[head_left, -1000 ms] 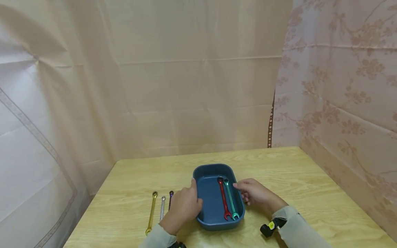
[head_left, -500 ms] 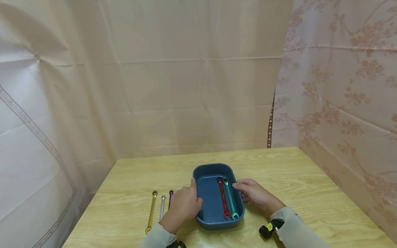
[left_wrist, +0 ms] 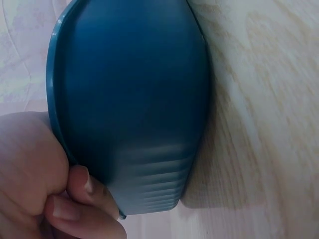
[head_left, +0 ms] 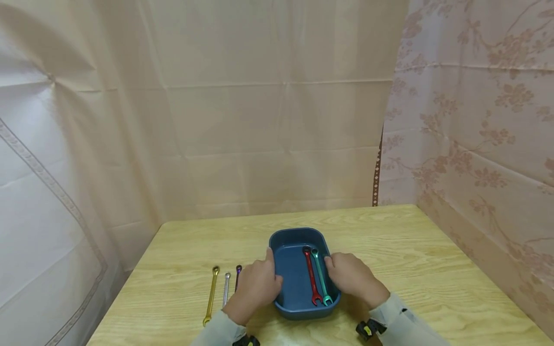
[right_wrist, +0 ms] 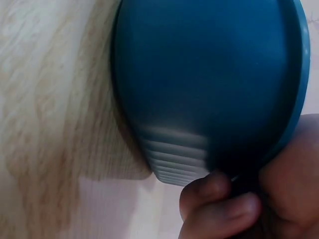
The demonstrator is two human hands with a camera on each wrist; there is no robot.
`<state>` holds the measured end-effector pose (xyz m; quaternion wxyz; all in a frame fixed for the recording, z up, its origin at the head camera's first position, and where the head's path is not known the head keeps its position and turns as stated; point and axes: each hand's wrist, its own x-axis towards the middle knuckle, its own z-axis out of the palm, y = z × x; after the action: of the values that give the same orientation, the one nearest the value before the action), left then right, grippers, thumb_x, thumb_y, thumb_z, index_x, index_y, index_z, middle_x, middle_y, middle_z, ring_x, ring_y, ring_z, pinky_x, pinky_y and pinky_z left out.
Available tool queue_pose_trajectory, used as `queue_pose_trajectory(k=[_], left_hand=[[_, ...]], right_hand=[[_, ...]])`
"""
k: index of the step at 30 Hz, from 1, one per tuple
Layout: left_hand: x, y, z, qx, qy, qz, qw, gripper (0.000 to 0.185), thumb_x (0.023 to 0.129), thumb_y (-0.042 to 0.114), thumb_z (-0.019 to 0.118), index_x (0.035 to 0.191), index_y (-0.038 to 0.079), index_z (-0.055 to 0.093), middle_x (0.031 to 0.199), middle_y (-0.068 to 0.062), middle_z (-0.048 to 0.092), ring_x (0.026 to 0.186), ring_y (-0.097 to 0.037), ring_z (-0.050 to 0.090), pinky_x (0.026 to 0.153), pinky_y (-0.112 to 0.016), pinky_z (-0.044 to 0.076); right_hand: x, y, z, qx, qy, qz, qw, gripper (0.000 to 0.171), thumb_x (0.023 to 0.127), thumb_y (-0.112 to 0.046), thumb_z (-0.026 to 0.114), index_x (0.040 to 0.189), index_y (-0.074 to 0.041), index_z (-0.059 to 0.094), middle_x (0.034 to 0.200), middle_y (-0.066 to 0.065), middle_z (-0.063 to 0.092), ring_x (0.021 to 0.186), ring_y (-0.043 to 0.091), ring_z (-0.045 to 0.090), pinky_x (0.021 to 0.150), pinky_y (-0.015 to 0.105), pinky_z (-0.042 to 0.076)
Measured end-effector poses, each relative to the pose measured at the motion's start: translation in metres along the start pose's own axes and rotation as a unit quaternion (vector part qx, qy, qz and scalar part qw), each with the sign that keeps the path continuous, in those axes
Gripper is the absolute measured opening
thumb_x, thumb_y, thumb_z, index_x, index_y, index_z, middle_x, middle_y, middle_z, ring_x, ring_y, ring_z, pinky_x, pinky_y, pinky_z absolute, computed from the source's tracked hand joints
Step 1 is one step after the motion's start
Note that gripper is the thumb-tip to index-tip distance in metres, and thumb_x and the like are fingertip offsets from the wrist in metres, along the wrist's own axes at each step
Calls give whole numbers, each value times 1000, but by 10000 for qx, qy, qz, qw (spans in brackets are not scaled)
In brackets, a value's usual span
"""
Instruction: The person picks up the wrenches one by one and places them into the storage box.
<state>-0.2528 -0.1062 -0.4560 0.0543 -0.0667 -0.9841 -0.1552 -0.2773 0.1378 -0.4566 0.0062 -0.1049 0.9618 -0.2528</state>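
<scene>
Left hand point(head_left: 256, 290) clamped on the left wall of the blue tray point(head_left: 289, 310), thumb up at the rim, fingers point(left_wrist: 82, 181) curled under the outer side as the left wrist view shows. Right hand point(head_left: 355, 278) wrapped likewise round the right wall, thumb on the rim, fingertips point(right_wrist: 212, 191) tucked beneath the lip. Tray resting flat on the wooden table point(head_left: 433, 269), near its front middle, with a red wrench point(head_left: 311, 276) and a green wrench point(head_left: 321, 278) lying side by side along its right half. Left of the tray, out on the table: a gold wrench point(head_left: 211, 296), a silver wrench point(head_left: 226, 290) and a purple wrench point(head_left: 237, 276), partly hidden by the left hand. Judged to be the gripping step, two-handed, before any lift or slide. Next move probably calls for even pull from both sides and a level tray, lest the wrenches slide.
</scene>
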Motion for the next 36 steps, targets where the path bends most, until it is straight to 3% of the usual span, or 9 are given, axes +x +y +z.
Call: queue_pose_trajectory(k=[14, 25, 36], left_hand=[[0, 0, -2, 47, -34, 149, 9999, 77, 92, 30, 65, 157, -1, 37, 48, 2, 46, 40, -14, 35, 40, -30, 28], [1, -8, -7, -257, -129, 111, 9995, 76, 91, 33, 67, 155, 1, 42, 56, 0, 52, 42, -16, 48, 40, -31, 36], [4, -17, -27, -456, -141, 10, 9989, 59, 96, 41, 60, 146, 11, 57, 51, 6, 42, 40, -11, 38, 39, -28, 28]], right_hand=[[1, 3, 3, -443, 45, 19, 9990, 47, 111, -30, 40, 68, -15, 53, 61, 2, 50, 51, 17, 48, 48, 33, 38], [1, 1, 2, -462, 34, 1, 9989, 47, 110, -31, 41, 67, -15, 54, 61, 2, 50, 52, 17, 49, 49, 33, 38], [4, 0, 0, -511, 44, -86, 9986, 46, 109, -29, 43, 66, -16, 53, 61, 1, 49, 52, 16, 49, 49, 32, 38]])
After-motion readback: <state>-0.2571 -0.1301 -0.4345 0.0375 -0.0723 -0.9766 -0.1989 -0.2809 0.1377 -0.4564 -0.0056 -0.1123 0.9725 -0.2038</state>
